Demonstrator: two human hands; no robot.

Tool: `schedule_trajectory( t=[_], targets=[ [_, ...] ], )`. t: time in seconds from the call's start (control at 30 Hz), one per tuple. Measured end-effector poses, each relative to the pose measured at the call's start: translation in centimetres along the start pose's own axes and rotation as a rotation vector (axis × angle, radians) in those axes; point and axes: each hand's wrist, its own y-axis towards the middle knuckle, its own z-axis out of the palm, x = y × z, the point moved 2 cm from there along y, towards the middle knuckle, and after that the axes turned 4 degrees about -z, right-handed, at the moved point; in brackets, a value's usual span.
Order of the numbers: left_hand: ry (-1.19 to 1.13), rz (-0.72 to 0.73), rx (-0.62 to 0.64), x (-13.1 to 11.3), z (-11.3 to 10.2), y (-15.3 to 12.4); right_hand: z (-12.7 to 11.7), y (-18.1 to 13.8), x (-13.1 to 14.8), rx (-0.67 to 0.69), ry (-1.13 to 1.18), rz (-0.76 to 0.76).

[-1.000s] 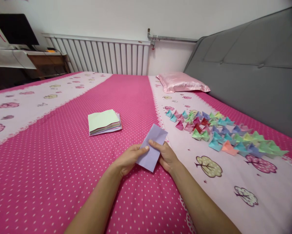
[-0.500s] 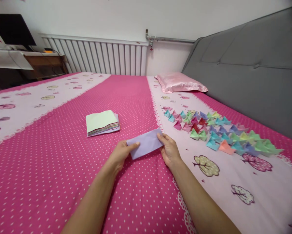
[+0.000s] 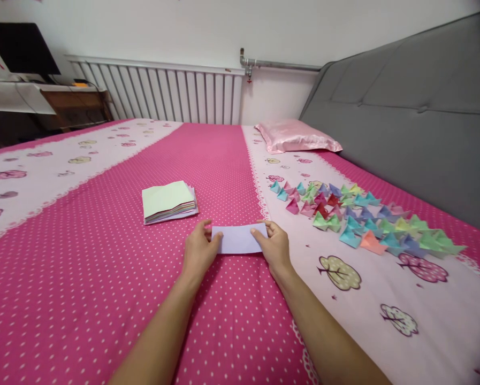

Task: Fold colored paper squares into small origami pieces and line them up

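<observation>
A lilac sheet of paper [image 3: 238, 239], a long narrow rectangle that looks folded over, is stretched level between my two hands above the bed. My left hand [image 3: 200, 248] pinches its left end, thumb on top and fingers behind. At the right end, my right hand [image 3: 275, 246] grips it the same way, thumb lying on the near face. Beyond my left hand lies a stack of coloured paper [image 3: 169, 200] with a pale green sheet uppermost. To the right, several small folded paper boats [image 3: 358, 216] in many colours stand in rows.
The bed's pink dotted sheet [image 3: 103, 289] spreads all around, with white tree-printed bands. A pink satin pillow [image 3: 298, 136] lies at the back right, beside a grey padded headboard [image 3: 408, 101]. Behind are a white radiator [image 3: 163, 91] and a desk with a black monitor [image 3: 21, 51].
The lilac paper has turned from a slant to level. My right hand has shifted its grip, its thumb now further in on the paper. The stack and boats stay put.
</observation>
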Motion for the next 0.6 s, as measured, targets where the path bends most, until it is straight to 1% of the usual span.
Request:
schedule_trajectory(
  t=[0.03, 0.1, 0.13, 0.17, 0.23, 0.27, 0.33, 0.4, 0.43, 0.5, 0.57, 0.6],
  targets=[
    [0.171, 0.107, -0.109, -0.2, -0.2, 0.0, -0.1, 0.0, -0.1, 0.001, -0.097, -0.038],
    [0.45, 0.337, -0.237, -0.7, -0.3, -0.2, -0.3, 0.0, -0.1, -0.007, -0.306, -0.106],
    [0.535, 0.433, -0.229, -0.9, -0.1, -0.3, -0.3, 0.0, 0.1, -0.018, -0.412, -0.144],
    [0.593, 0.519, -0.189, -1.1, 0.2, -0.5, -0.3, -0.1, 0.5, -0.03, -0.511, -0.191],
    [0.676, 0.656, -0.057, -1.2, 1.0, -0.9, 0.0, -0.3, 1.5, -0.037, -0.654, -0.31],
    [0.714, 0.703, 0.022, -1.1, 1.5, -1.1, 0.2, -0.5, 2.0, -0.018, -0.685, -0.372],
    [0.792, 0.748, 0.17, -0.8, 2.3, -1.5, 0.8, -1.0, 2.9, 0.088, -0.683, -0.485],
    [0.868, 0.728, 0.257, -0.4, 2.9, -1.8, 1.7, -1.7, 3.3, 0.317, -0.633, -0.545],
    [0.906, 0.701, 0.279, -0.2, 3.0, -1.9, 2.0, -2.1, 3.2, 0.409, -0.621, -0.55],
    [0.976, 0.64, 0.307, 0.2, 3.1, -2.0, 2.6, -2.8, 2.8, 0.585, -0.612, -0.508],
    [1.026, 0.599, 0.34, 0.5, 3.1, -2.1, 2.8, -3.2, 2.2, 0.697, -0.626, -0.456],
    [1.043, 0.588, 0.356, 0.6, 3.0, -2.1, 2.8, -3.4, 2.0, 0.731, -0.641, -0.429]
  ],
)
